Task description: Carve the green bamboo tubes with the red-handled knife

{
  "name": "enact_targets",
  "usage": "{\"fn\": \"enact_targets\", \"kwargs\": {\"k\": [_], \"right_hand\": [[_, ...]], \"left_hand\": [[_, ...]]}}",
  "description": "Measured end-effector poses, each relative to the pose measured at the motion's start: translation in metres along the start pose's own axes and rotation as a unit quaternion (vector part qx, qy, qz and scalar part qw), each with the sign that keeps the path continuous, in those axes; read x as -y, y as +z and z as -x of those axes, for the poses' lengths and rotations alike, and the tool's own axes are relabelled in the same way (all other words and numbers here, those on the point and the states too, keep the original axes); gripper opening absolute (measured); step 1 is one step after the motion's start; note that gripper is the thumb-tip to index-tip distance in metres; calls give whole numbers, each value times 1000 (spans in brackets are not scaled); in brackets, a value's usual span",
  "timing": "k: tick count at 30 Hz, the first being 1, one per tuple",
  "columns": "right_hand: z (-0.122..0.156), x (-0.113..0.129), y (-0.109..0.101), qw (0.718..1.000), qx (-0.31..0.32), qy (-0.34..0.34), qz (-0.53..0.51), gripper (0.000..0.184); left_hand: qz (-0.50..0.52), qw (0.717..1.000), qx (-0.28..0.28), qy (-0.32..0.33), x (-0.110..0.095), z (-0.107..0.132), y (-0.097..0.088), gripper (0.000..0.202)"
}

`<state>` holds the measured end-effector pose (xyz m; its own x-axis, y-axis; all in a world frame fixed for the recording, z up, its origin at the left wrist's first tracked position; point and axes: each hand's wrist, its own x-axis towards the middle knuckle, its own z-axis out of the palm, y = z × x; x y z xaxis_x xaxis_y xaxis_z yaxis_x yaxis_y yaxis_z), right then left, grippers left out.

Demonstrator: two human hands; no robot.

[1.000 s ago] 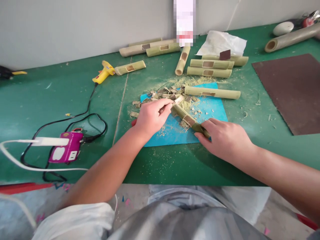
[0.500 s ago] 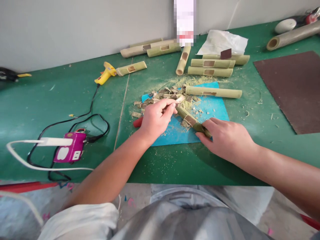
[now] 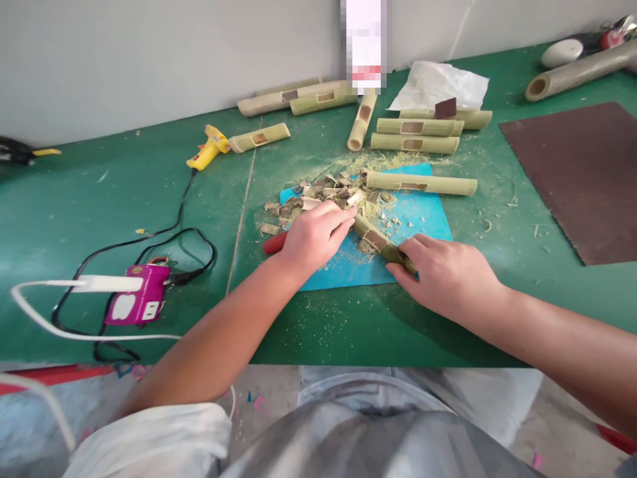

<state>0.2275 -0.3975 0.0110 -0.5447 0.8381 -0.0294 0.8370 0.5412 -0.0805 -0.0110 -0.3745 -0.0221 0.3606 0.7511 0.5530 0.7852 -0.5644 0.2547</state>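
A green bamboo tube point(image 3: 375, 240) with a rectangular slot cut in its side slants over a blue sheet point(image 3: 338, 273). Its near end is wrapped by my right hand point(image 3: 445, 271), thumb below and fingers on top. My left hand point(image 3: 318, 234) is closed at the far end, with thumb and forefinger pressed together against the tube; its other fingers are partly hidden. Bamboo chips point(image 3: 311, 203) and pale shavings lie heaped just beyond my left hand. A red handle point(image 3: 275, 243) pokes out beside my left wrist, its other end hidden.
Another slotted bamboo tube point(image 3: 448, 185) rests across the sheet's far edge. More slotted tubes point(image 3: 415, 143) lie toward the wall. On the left are a yellow glue gun point(image 3: 209, 147), its cord and a purple power strip point(image 3: 137, 295). A dark brown sheet point(image 3: 577, 179) lies right.
My left thumb and forefinger have come down from a raised pinch to lie flatter at the tube's far end. My right hand keeps its grip. The view has shifted slightly.
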Motion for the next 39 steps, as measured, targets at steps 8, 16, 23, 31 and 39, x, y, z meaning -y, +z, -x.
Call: {"fn": "enact_targets", "kwargs": {"k": [8, 16, 23, 31, 39], "right_hand": [[0, 1, -2, 1000, 4, 6, 8, 33], [1, -1, 5, 1000, -24, -1, 5, 34], [2, -1, 3, 1000, -26, -2, 4, 33], [2, 0, 2, 1000, -16, 1, 7, 33], [2, 0, 1, 1000, -16, -3, 4, 32]], "left_hand": [[3, 1000, 8, 27, -4, 3, 0, 25], [14, 999, -7, 31, -3, 4, 1, 23], [4, 999, 5, 35, -4, 4, 1, 23], [-1, 1000, -5, 26, 2, 3, 0, 23], [7, 999, 6, 35, -3, 2, -1, 23]]}}
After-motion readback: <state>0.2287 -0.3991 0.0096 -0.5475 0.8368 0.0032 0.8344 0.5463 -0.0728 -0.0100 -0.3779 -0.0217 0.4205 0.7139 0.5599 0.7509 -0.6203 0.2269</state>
